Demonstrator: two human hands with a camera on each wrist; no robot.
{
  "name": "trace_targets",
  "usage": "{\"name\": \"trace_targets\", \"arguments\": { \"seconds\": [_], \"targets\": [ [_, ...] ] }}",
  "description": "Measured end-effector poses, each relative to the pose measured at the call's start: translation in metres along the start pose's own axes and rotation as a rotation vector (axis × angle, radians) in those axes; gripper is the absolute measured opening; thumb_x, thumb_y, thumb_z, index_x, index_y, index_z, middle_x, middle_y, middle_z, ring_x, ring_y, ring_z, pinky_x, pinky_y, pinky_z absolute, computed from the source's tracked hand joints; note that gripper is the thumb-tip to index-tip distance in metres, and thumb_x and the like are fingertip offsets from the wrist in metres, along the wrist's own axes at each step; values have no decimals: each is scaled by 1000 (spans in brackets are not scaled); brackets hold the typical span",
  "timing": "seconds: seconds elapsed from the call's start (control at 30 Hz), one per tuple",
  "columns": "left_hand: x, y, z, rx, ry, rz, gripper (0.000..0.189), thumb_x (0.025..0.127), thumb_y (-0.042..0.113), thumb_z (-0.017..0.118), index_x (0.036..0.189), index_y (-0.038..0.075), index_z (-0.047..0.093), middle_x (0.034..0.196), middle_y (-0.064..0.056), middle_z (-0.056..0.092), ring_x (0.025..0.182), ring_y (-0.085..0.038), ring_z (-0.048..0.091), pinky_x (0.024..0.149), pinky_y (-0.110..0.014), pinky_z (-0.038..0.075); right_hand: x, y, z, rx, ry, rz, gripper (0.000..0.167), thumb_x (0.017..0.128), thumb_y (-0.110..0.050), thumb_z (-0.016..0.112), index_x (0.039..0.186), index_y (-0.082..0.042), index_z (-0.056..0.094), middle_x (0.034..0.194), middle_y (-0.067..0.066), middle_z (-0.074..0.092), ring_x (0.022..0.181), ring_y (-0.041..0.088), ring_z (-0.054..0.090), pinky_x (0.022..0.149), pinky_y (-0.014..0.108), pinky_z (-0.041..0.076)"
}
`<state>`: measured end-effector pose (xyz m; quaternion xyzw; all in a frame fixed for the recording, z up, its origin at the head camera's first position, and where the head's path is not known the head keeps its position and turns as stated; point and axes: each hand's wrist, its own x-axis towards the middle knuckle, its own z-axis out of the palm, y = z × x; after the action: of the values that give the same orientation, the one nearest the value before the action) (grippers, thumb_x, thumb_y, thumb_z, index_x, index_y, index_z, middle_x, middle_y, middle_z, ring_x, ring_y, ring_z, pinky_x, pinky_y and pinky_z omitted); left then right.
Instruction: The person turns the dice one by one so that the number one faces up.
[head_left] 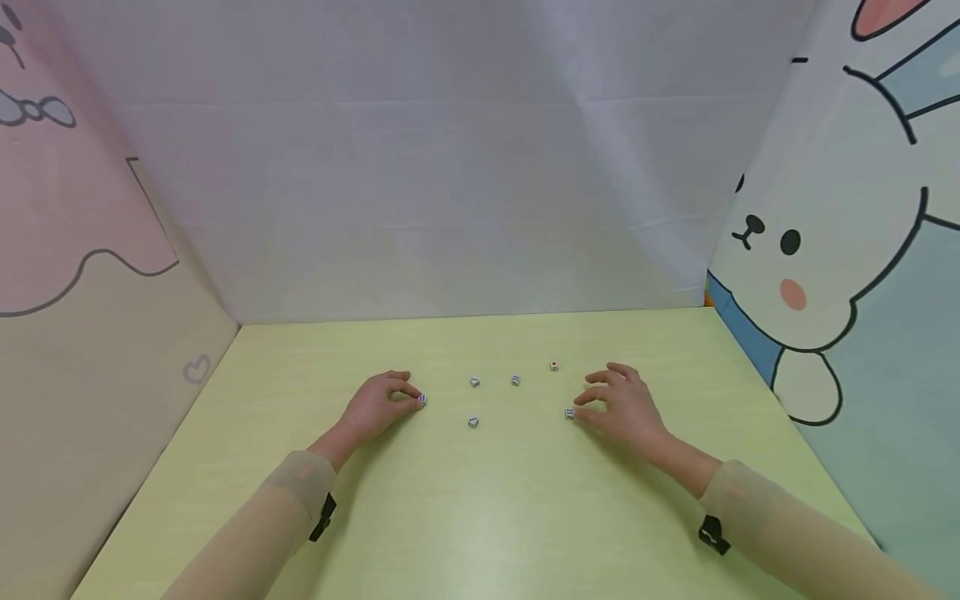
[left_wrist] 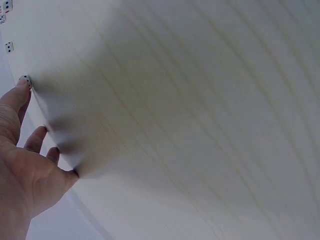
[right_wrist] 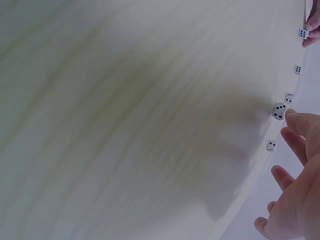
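My left hand [head_left: 382, 406] pinches a small white die [head_left: 422, 399] between thumb and index finger at the left of the group. In the left wrist view the thumb lies against this die [left_wrist: 26, 80], while the other fingers spread apart. Over on the right, my right hand [head_left: 619, 408] has its thumb tip at another white die [head_left: 570, 413]. The right wrist view shows the thumb beside that die [right_wrist: 279, 111], with the index finger a little apart from it and the remaining fingers loosely bent.
Between the hands lie more dice: one die [head_left: 475, 382] and another die [head_left: 516, 380] farther back, and one die [head_left: 473, 422] nearer. A die with a red pip [head_left: 554, 367] sits behind, left of the right hand. Cartoon-printed cloth walls [head_left: 465, 208] enclose the pale yellow table [head_left: 465, 517].
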<state>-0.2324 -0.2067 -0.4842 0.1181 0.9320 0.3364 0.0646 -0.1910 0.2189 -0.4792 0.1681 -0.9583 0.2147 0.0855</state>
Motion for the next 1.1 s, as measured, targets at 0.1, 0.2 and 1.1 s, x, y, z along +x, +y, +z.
{"name": "trace_targets", "arguments": {
  "seconds": [0.1,0.2,1.1],
  "targets": [
    [0,-1,1,-8,-2,-2,14,94,24,77,103,15,81,150,-19,52,147,-42,34,120,-59,24,0,-1,1,-3,-16,14,12,85,-28,84,92,-18,83,127,15,67,136,49,39,108,69,33],
    [0,-2,1,-10,-3,-4,13,94,25,77,103,16,81,150,-18,52,148,-42,32,120,-60,23,1,-2,1,-2,-25,24,10,85,-27,84,91,-20,83,127,15,67,137,49,39,108,69,33],
    [-1,1,0,-14,0,-1,14,93,24,78,103,14,81,149,-20,53,148,-44,31,120,-60,23,3,-5,6,15,-26,10,7,84,-28,86,87,-23,83,128,13,67,139,46,36,106,71,34]
  ]
}}
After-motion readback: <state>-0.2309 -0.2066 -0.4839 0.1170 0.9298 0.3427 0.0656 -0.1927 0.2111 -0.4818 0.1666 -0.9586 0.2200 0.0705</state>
